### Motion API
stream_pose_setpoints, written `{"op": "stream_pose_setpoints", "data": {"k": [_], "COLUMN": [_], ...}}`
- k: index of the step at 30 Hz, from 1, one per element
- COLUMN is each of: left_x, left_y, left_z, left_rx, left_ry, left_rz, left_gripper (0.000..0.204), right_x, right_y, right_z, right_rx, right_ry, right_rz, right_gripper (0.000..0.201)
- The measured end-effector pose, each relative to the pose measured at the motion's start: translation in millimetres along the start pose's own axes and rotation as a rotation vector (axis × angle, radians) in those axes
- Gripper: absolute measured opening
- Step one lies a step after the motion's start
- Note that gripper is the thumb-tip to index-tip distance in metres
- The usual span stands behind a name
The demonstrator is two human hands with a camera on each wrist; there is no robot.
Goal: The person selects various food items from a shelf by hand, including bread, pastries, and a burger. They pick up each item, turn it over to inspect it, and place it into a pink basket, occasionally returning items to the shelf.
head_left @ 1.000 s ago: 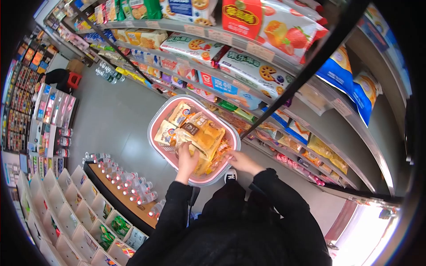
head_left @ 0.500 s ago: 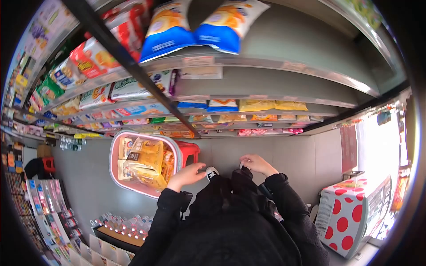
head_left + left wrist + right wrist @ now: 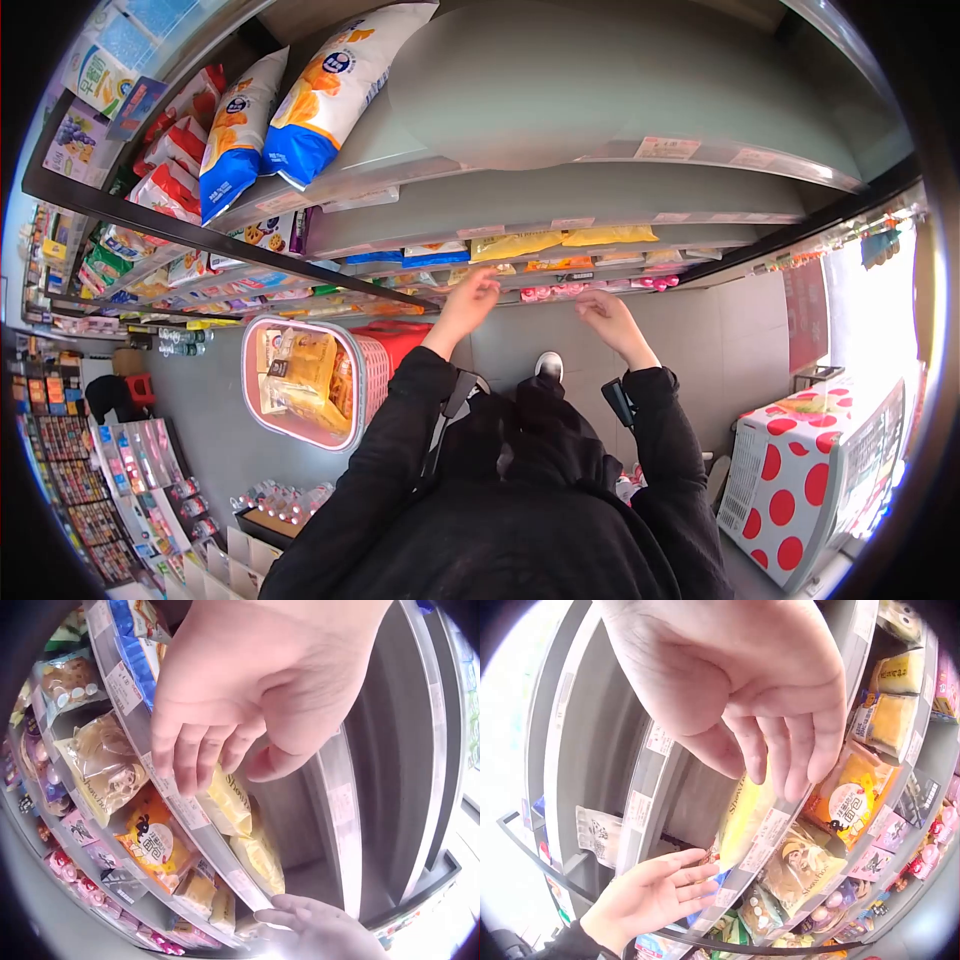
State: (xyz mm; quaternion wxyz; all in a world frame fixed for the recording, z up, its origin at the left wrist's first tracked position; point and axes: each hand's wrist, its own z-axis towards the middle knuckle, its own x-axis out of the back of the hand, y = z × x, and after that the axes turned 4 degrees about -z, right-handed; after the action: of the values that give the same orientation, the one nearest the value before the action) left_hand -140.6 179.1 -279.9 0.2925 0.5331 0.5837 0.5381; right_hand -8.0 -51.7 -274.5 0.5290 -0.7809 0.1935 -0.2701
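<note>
In the head view the left hand (image 3: 467, 305) is raised before the lower shelves, fingers relaxed and holding nothing. To its right the right hand (image 3: 612, 322) hangs in the air, fingers loosely bent around nothing. Yellow bread packs (image 3: 515, 246) lie on a shelf beyond both hands. From the left wrist view, the left hand (image 3: 262, 690) is above a yellow pack (image 3: 225, 801) and an orange bread bag (image 3: 156, 841). The right wrist view has the right hand (image 3: 739, 690) near the shelf edge, apart from the orange bag (image 3: 857, 796).
A pink basket (image 3: 375, 375) of packaged food stands at the left, beside a red object (image 3: 398, 338). Two blue-and-white snack bags (image 3: 318, 95) stand on the upper shelf. A red-dotted box (image 3: 790, 478) is at the right, and bottles (image 3: 283, 500) are at the lower left.
Since one second ago, both hands have left the basket, which now stands further left in the head view. The view has turned toward the shelves, and the hands have risen in front of them.
</note>
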Motion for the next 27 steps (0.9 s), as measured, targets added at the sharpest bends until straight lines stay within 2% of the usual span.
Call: {"op": "stream_pose_setpoints", "data": {"k": [2,3,5,6,7,8,10,12,14,15,16,18,20,22,24,26,27], "left_x": [4,6,10,10,7,3,-9,-22,-37,-48,-59,-79,-99,-119,-136,-154,-160], "left_y": [-22,-21,-22,-17,-2,1,3,15,48,41,42,59,80,73,62,40,38], "left_z": [11,13,17,19,20,26,40,52,60,68,75,85,92,108,123,143,151], "left_rx": [-0.046,-0.038,-0.016,0.003,0.003,0.003,-0.123,-0.078,0.034,-0.010,-0.053,-0.102,-0.108,-0.199,-0.216,-0.150,-0.094], "left_ry": [0.216,0.286,0.336,0.385,0.377,0.378,0.373,0.394,0.313,0.272,0.235,0.119,0.074,0.061,0.130,0.195,0.171], "left_rz": [-0.134,-0.104,-0.089,-0.081,-0.005,-0.003,0.055,0.122,0.226,0.220,0.213,0.321,0.442,0.533,0.517,0.544,0.527], "left_gripper": [0.033,0.034,0.033,0.032,0.034,0.034,0.035,0.031,0.023,0.022,0.021,0.019,0.020,0.020,0.020,0.020,0.022], "right_x": [2,2,8,13,18,25,38,49,57,63,73,89,112,130,146,145,145], "right_y": [-4,-12,-10,0,6,11,12,11,9,34,36,39,39,71,78,72,68], "right_z": [10,13,26,38,47,54,65,71,76,89,91,94,94,110,113,117,119], "right_rx": [0.028,0.059,0.086,0.116,0.146,0.146,0.117,0.143,0.136,0.133,0.139,0.348,0.259,0.213,-0.017,0.003,0.027], "right_ry": [-0.032,0.029,0.091,0.194,0.298,0.297,0.353,0.346,0.414,0.508,0.496,0.884,0.724,0.528,0.291,0.255,0.235], "right_rz": [0.003,-0.033,-0.065,-0.067,-0.068,-0.067,-0.046,-0.048,-0.148,-0.213,-0.217,-0.782,-0.799,-0.295,-0.355,-0.378,-0.364], "right_gripper": [0.028,0.030,0.033,0.034,0.036,0.036,0.036,0.035,0.035,0.038,0.038,0.032,0.025,0.025,0.031,0.034,0.036]}}
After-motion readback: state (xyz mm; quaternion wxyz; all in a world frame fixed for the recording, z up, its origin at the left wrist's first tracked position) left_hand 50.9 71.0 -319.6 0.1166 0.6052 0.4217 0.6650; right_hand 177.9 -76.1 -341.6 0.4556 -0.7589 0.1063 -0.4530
